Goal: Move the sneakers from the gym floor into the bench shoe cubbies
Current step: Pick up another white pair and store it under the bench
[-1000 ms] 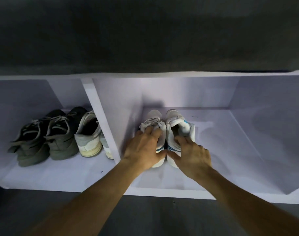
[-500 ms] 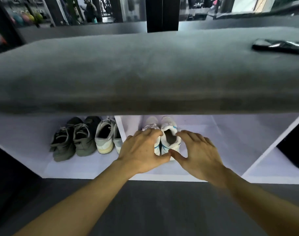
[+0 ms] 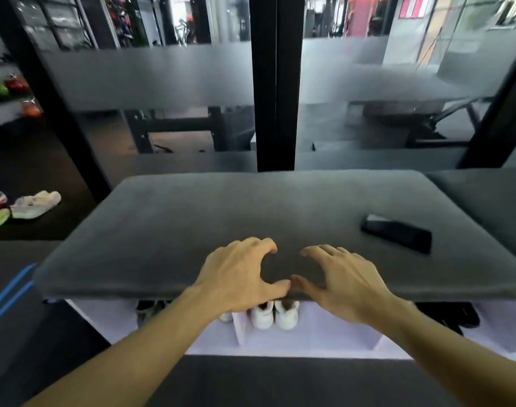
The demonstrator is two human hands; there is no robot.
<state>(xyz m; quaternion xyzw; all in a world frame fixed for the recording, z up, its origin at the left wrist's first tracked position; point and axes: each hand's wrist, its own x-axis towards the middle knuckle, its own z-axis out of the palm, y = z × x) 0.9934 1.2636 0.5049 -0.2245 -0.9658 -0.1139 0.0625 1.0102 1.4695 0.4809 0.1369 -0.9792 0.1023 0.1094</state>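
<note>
your hands, left hand (image 3: 239,277) and right hand (image 3: 343,282), hang open and empty, so reach to ten o'clock for the pale sneakers (image 3: 35,204) on the floor, gripping both together.

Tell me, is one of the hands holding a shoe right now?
No, the left hand and the right hand are both open and empty, while the white sneakers sit in the cubby below.
</note>
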